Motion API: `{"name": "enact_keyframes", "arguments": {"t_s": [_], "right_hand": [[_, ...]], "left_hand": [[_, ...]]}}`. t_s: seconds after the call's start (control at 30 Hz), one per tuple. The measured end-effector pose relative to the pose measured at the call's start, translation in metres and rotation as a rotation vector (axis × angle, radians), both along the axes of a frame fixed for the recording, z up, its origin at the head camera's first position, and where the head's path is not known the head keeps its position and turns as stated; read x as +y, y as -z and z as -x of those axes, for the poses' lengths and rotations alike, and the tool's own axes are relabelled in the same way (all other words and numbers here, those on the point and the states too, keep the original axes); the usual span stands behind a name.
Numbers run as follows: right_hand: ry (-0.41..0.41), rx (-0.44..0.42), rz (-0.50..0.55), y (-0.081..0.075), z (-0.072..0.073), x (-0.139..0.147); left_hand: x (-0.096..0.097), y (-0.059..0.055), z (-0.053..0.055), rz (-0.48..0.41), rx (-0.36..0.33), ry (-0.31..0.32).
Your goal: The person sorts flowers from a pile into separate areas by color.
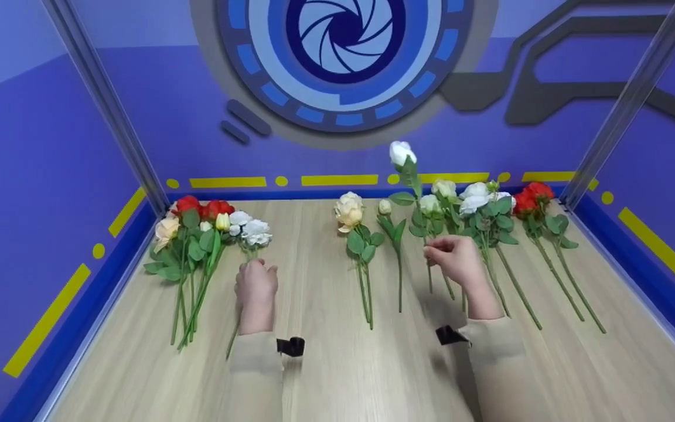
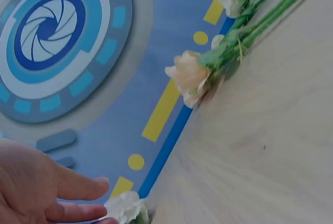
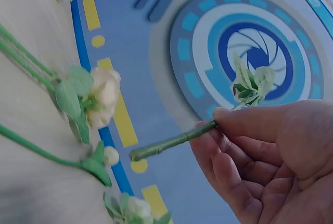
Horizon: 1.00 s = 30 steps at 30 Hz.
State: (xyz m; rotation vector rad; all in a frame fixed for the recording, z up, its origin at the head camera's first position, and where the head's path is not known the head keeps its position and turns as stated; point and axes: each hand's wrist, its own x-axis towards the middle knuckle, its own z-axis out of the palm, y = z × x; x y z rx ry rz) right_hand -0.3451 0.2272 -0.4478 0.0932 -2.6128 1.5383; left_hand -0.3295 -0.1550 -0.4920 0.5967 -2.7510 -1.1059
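Observation:
My right hand (image 1: 457,261) pinches the green stem of a white rose (image 1: 402,153) between thumb and fingers. The rose is raised upright, its bloom in front of the back wall; the right wrist view shows the stem's cut end (image 3: 138,154) sticking out past the fingertips. My left hand (image 1: 256,290) is low over the stem of a white flower (image 1: 254,231) lying at the left. In the left wrist view, a gap shows between the thumb (image 2: 86,187) and the fingers, close to the white bloom (image 2: 125,207); any contact with the stem is hidden.
At the left lie red roses (image 1: 188,205), a peach rose (image 1: 166,230) and a yellow tulip (image 1: 222,221). A cream rose pair (image 1: 349,211) and a budded stem (image 1: 399,258) lie mid-table. White (image 1: 474,197) and red flowers (image 1: 534,196) lie right. Blue walls (image 1: 167,129) enclose the wooden table (image 1: 337,363).

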Motion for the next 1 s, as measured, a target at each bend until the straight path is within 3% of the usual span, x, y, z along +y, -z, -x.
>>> {"name": "enact_keyframes", "arguments": {"t_s": [0.1, 0.23, 0.47, 0.67, 1.0], "right_hand": [[0.051, -0.014, -0.056, -0.001, 0.002, 0.015], [0.131, -0.047, -0.128, -0.001, 0.002, 0.039], [0.305, -0.114, -0.186, 0.013, 0.0, 0.079], [0.419, -0.126, -0.259, 0.03, -0.001, 0.1], [0.503, -0.172, -0.33, 0.051, -0.004, 0.124]], "left_hand": [[-0.009, 0.003, -0.003, 0.015, -0.052, -0.023], [-0.017, 0.01, -0.007, 0.049, -0.068, -0.05], [-0.026, 0.02, -0.009, 0.08, -0.145, -0.063], [-0.028, 0.024, -0.008, 0.087, -0.138, -0.057], [-0.029, 0.03, -0.007, 0.097, -0.129, -0.086]]}}
